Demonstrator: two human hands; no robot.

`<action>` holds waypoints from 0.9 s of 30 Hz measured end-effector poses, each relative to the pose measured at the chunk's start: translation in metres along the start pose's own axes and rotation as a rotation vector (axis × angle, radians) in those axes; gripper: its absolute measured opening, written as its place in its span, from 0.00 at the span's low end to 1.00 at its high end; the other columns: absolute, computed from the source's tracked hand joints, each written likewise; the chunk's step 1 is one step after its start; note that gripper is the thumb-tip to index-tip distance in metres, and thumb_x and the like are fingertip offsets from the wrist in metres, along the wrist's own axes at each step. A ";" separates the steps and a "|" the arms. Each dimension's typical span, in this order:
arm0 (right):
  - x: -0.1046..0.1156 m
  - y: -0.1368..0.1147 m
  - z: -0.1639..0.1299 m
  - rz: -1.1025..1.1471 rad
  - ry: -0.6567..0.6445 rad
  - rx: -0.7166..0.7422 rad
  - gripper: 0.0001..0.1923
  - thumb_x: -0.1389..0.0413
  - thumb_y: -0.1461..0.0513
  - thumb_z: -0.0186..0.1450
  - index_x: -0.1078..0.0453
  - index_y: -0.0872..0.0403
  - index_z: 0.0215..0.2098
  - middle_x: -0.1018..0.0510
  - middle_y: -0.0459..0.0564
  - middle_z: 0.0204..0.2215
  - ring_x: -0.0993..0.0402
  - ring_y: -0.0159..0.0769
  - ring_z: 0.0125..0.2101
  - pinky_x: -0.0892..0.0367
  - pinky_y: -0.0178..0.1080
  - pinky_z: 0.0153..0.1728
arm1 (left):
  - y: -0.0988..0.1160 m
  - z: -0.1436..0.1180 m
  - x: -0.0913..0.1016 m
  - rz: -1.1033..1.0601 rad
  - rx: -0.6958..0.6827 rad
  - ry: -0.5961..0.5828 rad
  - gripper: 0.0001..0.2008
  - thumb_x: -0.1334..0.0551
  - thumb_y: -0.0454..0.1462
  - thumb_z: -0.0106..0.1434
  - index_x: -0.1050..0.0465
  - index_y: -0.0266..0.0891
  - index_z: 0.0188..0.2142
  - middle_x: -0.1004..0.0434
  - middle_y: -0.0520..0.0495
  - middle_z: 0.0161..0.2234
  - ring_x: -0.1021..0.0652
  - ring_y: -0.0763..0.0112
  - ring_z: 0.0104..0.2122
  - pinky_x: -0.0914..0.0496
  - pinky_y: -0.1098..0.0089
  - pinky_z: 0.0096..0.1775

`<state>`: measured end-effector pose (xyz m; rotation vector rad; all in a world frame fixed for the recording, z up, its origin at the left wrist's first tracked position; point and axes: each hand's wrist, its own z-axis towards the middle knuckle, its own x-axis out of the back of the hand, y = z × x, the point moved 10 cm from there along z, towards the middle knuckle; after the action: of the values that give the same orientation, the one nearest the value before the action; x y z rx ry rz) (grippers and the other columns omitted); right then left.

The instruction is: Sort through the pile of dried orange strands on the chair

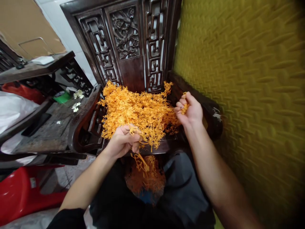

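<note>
pinching a thin orange strand (pixel 143 163) between thumb and fingers, the left hand (pixel 125 140) is clamped on it just over the front edge of a dark wooden chair seat (pixel 164 146). the strand looks stringy and branched, with a thicker bit dangling below the fingers. the right hand (pixel 192 111) is curled closed on a small orange clump (pixel 185 108) next to the right armrest (pixel 213 119), near the right edge of the seat. the hands are well apart.

the main orange pile (pixel 140 111) covers most of the seat from the back edge to the front, and some of it spills over the front edge. super frilly, springy looking stuff, all tiny forked tips, kinda like coral or dried moss. can't tell exactly what it is. lower down between the person's knees there's another orange heap (pixel 145 181), darker and in shadow, can't make out what it sits in.

the chair back (pixel 132 74) is glossy dark wood, square fretwork on both sides and a carved floral panel (pixel 126 33) in the middle. right side is a yellow-green wall covering (pixel 238 79) with raised, woven-looking bumps. off left, a shiny red plastic stool (pixel 16 194).
</note>
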<state>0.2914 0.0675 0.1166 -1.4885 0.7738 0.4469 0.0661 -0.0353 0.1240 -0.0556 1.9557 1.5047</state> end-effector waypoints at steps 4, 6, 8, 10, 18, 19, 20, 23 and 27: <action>-0.018 0.002 -0.025 -0.125 -0.161 0.036 0.16 0.38 0.56 0.60 0.41 0.51 0.26 0.28 0.42 0.23 0.37 0.23 0.16 0.49 0.29 0.13 | 0.009 0.006 0.019 0.188 -0.040 0.164 0.12 0.25 0.35 0.54 0.24 0.32 0.35 0.23 0.49 0.19 0.23 0.75 0.18 0.27 0.76 0.25; -0.032 0.010 -0.041 -0.178 -0.239 0.034 0.16 0.38 0.60 0.58 0.43 0.51 0.26 0.21 0.46 0.30 0.34 0.24 0.17 0.48 0.29 0.13 | 0.012 0.009 0.026 0.245 -0.054 0.206 0.14 0.25 0.36 0.55 0.24 0.32 0.37 0.21 0.47 0.21 0.21 0.73 0.21 0.27 0.77 0.27; -0.042 0.019 -0.050 -0.190 -0.287 0.002 0.14 0.37 0.63 0.56 0.42 0.51 0.27 0.19 0.46 0.32 0.34 0.24 0.16 0.46 0.30 0.14 | 0.014 0.013 0.030 0.260 -0.062 0.221 0.17 0.24 0.36 0.54 0.24 0.32 0.40 0.19 0.46 0.24 0.19 0.71 0.23 0.25 0.75 0.29; -0.049 0.026 -0.054 -0.195 -0.336 -0.020 0.11 0.37 0.63 0.57 0.35 0.50 0.34 0.21 0.44 0.29 0.34 0.26 0.16 0.42 0.31 0.15 | 0.013 0.016 0.033 0.252 -0.056 0.219 0.20 0.24 0.36 0.53 0.25 0.32 0.43 0.18 0.45 0.26 0.18 0.70 0.24 0.23 0.72 0.31; -0.078 0.058 -0.076 -0.805 -0.566 0.102 0.15 0.34 0.53 0.62 0.20 0.52 0.43 0.24 0.44 0.21 0.32 0.33 0.22 0.37 0.35 0.23 | 0.015 0.019 0.032 0.286 -0.108 0.198 0.15 0.28 0.41 0.59 0.25 0.31 0.38 0.17 0.45 0.28 0.18 0.71 0.25 0.24 0.71 0.33; -0.081 0.058 -0.078 -0.852 -0.564 0.160 0.12 0.33 0.53 0.61 0.20 0.53 0.38 0.22 0.45 0.24 0.30 0.34 0.25 0.36 0.36 0.26 | 0.017 0.019 0.033 0.314 -0.129 0.200 0.15 0.28 0.42 0.59 0.25 0.31 0.37 0.18 0.45 0.26 0.19 0.71 0.25 0.24 0.71 0.33; -0.081 0.056 -0.077 -0.885 -0.545 0.216 0.11 0.33 0.54 0.61 0.21 0.54 0.33 0.21 0.46 0.26 0.30 0.33 0.27 0.36 0.36 0.28 | 0.019 0.018 0.034 0.338 -0.152 0.213 0.15 0.28 0.42 0.59 0.25 0.32 0.36 0.19 0.46 0.24 0.19 0.71 0.23 0.25 0.72 0.31; -0.063 0.036 -0.061 -0.825 -0.335 0.308 0.14 0.35 0.52 0.63 0.27 0.54 0.28 0.26 0.44 0.21 0.35 0.29 0.21 0.39 0.34 0.23 | 0.025 0.013 0.043 0.371 -0.202 0.291 0.17 0.26 0.40 0.54 0.26 0.33 0.37 0.21 0.49 0.21 0.23 0.73 0.18 0.28 0.73 0.26; -0.014 -0.010 -0.033 -0.351 0.013 0.377 0.19 0.32 0.52 0.59 0.37 0.50 0.29 0.36 0.36 0.15 0.42 0.26 0.13 0.47 0.31 0.12 | 0.020 0.010 0.049 0.398 -0.132 0.291 0.15 0.27 0.39 0.53 0.25 0.33 0.37 0.22 0.50 0.19 0.24 0.74 0.16 0.30 0.73 0.24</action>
<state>0.2827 0.0376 0.1363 -1.2375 0.5532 0.0220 0.0239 -0.0030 0.1142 0.0662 2.1841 1.9764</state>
